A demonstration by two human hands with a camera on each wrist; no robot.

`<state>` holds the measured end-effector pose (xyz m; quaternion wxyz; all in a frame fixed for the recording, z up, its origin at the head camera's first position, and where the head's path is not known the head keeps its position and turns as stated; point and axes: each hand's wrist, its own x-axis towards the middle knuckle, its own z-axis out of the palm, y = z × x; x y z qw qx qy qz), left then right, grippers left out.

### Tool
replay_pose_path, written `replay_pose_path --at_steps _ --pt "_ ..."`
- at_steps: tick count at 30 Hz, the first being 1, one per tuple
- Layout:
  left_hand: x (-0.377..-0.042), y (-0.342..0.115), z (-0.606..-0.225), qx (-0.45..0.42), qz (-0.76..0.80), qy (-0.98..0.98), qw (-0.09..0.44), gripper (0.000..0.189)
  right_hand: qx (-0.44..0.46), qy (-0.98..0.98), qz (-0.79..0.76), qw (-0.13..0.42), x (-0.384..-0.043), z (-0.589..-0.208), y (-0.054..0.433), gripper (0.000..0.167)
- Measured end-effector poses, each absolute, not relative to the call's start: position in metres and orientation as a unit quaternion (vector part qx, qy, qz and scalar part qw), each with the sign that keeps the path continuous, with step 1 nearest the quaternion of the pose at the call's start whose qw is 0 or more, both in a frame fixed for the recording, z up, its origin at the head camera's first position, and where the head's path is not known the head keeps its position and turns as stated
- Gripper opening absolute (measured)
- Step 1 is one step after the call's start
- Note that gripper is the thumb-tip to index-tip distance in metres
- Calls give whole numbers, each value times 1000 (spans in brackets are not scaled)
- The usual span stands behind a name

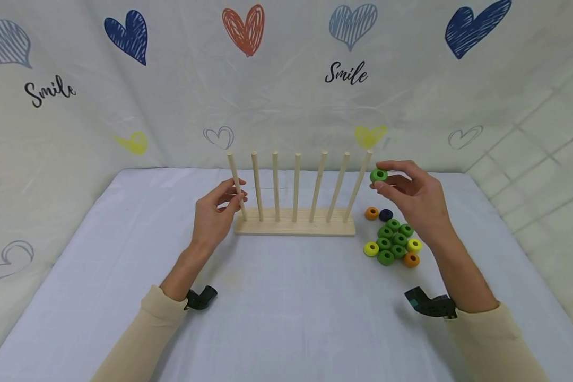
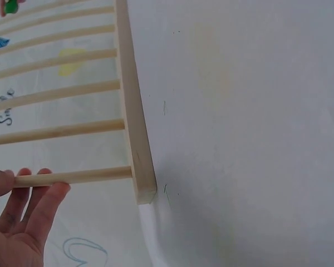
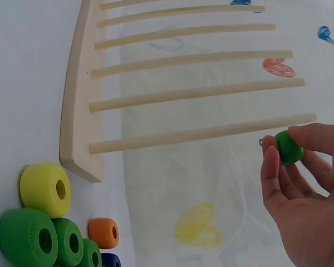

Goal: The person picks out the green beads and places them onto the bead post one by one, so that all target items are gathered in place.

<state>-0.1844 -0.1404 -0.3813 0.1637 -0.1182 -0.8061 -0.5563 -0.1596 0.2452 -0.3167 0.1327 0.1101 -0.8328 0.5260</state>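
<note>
A wooden rack (image 1: 296, 229) with several upright pegs stands on the table. My left hand (image 1: 213, 215) holds its leftmost peg (image 1: 234, 172) between thumb and fingers, as the left wrist view also shows. Up beside the top of the rightmost peg (image 1: 361, 183), my right hand (image 1: 417, 199) pinches a green bead (image 1: 379, 175) by its edges; the bead is apart from the peg. In the right wrist view the green bead (image 3: 289, 147) sits between thumb and fingertips. No beads are on the pegs.
Right of the rack lies a cluster of green beads (image 1: 384, 243), with yellow beads (image 1: 371, 249), orange beads (image 1: 411, 259) and a dark blue bead (image 1: 385, 215) around it. A white cloth (image 1: 286, 318) covers the table. Behind it hangs a backdrop (image 1: 286, 106) printed with hearts.
</note>
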Motion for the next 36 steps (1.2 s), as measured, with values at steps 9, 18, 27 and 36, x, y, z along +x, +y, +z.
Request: replay_pose_path --at_steps 9,18,27,36 --pt "-185 -140 -381 -117 -558 -805 165 27 112 -823 534 158 -159 -309 238 38" --pt "-186 -139 -382 -115 -556 -807 165 27 145 -779 586 170 -158 -304 233 42" --pt "-186 -140 -382 -114 -557 -806 165 26 160 -777 579 189 -158 -297 224 37" --pt "-186 -139 -380 -113 -565 -800 165 26 170 -760 593 205 -158 -295 216 39"
